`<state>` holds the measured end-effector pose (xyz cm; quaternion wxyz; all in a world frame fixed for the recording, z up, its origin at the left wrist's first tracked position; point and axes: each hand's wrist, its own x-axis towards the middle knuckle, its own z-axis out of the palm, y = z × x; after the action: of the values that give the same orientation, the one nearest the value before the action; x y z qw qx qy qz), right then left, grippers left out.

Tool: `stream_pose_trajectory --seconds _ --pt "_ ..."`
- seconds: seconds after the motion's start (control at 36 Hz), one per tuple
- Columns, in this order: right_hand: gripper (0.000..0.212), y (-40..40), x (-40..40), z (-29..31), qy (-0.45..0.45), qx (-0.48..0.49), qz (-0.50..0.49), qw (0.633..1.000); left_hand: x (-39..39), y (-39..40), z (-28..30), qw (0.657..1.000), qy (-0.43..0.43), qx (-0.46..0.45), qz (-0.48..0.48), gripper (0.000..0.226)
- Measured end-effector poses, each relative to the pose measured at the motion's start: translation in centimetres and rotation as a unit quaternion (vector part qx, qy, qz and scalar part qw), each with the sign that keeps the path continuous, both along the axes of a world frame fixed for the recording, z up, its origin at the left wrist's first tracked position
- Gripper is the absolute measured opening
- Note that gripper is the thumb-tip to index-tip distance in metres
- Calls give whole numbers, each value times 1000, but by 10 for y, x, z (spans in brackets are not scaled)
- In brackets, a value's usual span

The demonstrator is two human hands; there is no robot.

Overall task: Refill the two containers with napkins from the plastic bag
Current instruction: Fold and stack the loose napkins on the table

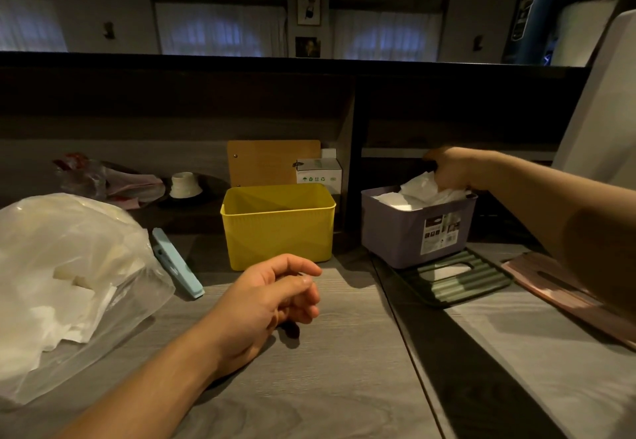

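A clear plastic bag (65, 287) full of white napkins lies at the left on the wooden counter. A yellow container (277, 228) stands in the middle, and I see no napkins inside it. To its right a purple container (416, 232) holds a pile of white napkins (413, 194). My right hand (451, 168) is over the purple container, fingers closed on the top of that napkin pile. My left hand (275, 297) hovers low over the counter in front of the yellow container, fingers loosely curled and holding nothing.
A light blue clip (175, 263) lies between the bag and the yellow container. A green ribbed lid (457, 277) sits under and in front of the purple container, a pink lid (564, 290) further right. Behind stand a wooden board (268, 160), a small white box (318, 172) and a cup (184, 184).
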<state>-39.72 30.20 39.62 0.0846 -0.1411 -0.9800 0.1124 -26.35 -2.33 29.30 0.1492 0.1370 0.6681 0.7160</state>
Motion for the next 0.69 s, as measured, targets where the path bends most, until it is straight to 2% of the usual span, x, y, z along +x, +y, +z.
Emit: stream_pose_trajectory --seconds 0.08,0.28,0.36,0.44,0.47,0.58,0.69 --pt "54 -3 -1 -9 24 57 15 998 0 0 0 1000 2 -1 1 19" --pt "43 -3 0 -16 57 119 15 991 -1 0 -2 1000 2 0 -4 18" --pt "46 -3 5 -13 94 194 20 976 -2 -1 -3 1000 5 -2 -6 19" --pt "23 -4 5 -4 157 218 83 960 -3 -1 -4 1000 11 -8 -8 19" --pt "16 -5 6 -1 137 204 103 964 -3 -1 -4 1000 13 -10 -9 19" --pt "9 -7 10 1 -74 175 119 975 -4 -1 -5 1000 17 -12 -7 19" --pt "18 -2 8 -7 -98 158 113 976 -4 -2 -6 1000 19 -18 -8 19"
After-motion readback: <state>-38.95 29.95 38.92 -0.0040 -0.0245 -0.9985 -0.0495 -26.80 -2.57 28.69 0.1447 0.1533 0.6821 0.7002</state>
